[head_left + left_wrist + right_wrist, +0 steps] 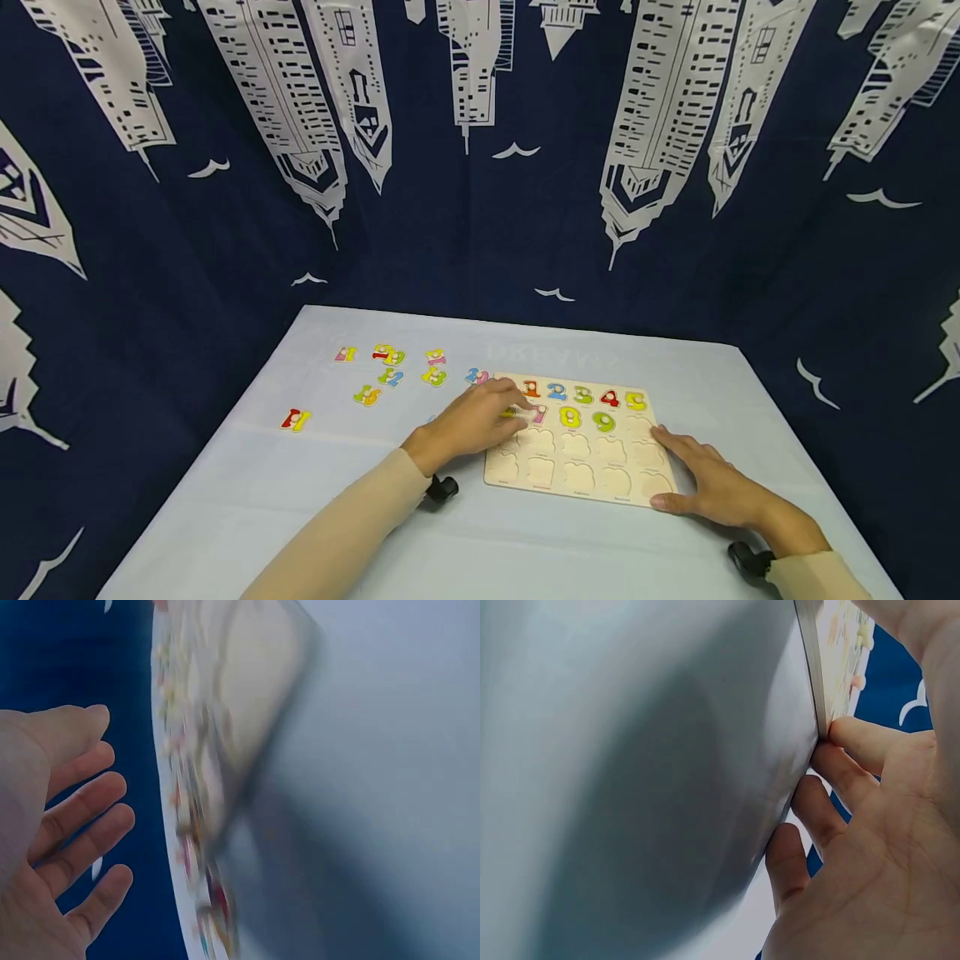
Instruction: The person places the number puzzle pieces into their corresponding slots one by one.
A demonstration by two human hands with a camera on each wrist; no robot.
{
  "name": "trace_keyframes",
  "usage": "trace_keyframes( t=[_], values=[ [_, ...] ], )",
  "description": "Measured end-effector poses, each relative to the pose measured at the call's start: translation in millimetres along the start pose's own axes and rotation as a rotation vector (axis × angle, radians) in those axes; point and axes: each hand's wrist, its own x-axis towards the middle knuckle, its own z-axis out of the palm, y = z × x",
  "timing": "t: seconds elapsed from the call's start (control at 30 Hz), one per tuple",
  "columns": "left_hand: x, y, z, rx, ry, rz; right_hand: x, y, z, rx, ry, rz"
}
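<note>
A wooden number puzzle board (566,493) lies on the table. Colourful digit pieces, among them a yellow 8 (570,417) and a green 9 (604,422), sit in its upper two rows; the lower rows show bare wooden recesses. Over the board's left side is my left hand (480,417), fingertips by the pink 7 (539,414) and partly covering a yellowish piece. The left wrist view shows that hand's fingers (82,810) loosely spread, holding nothing. My right hand (720,487) rests against the board's right edge, thumb at the near corner, fingers (817,810) extended along the side.
Several two-digit number pieces lie scattered left of the board, including a red-and-yellow one (296,419) nearest the table's left edge. A blue-and-pink piece (477,376) lies beside the board's far left corner. Behind the white table (420,533) hangs a dark blue patterned cloth (480,233).
</note>
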Motion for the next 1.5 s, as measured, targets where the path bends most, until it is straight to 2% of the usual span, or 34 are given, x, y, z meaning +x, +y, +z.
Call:
trace_keyframes(
  t=[0.2, 0.33, 0.43, 0.6, 0.77, 0.9, 1.17, 1.3, 1.5],
  values=[
    [-34.8, -32.5, -17.8, -0.048, 0.034, -0.058, -2, 2, -3, -0.010, 0.005, -0.002],
    [-55.1, -52.4, -27.4, -0.045, 0.045, -0.092, -3, 2, -4, -0.012, 0.005, 0.000],
    [-66.9, -63.3, -33.4, -0.046, 0.027, -0.109, -4, 3, -4, -0.016, 0.005, 0.002],
    [-80.3, -75.3, -39.6, -0.062, -0.018, -0.082, -5, 4, -2, -0.020, 0.020, -0.006],
    [-89.4, -83.6, -40.3, -0.068, -0.049, -0.059, -4, 2, 1, -0.008, 0.015, -0.005],
    [-92.4, -86.7, -39.3, -0.068, -0.036, -0.050, -4, 1, 3, -0.005, 0.007, 0.007],
    [-92.4, -82.7, -40.7, 0.013, 0.024, -0.120, -1, 0, 2, -0.007, 0.006, 0.019],
    [-94.4, -81.5, -40.9, 0.009, 0.013, -0.165, -1, -1, 2, -0.008, 0.002, 0.022],
    [-101.2, -83.6, -39.0, -0.004, 0.028, -0.170, -1, 0, 2, -0.008, 0.004, 0.014]
  ],
)
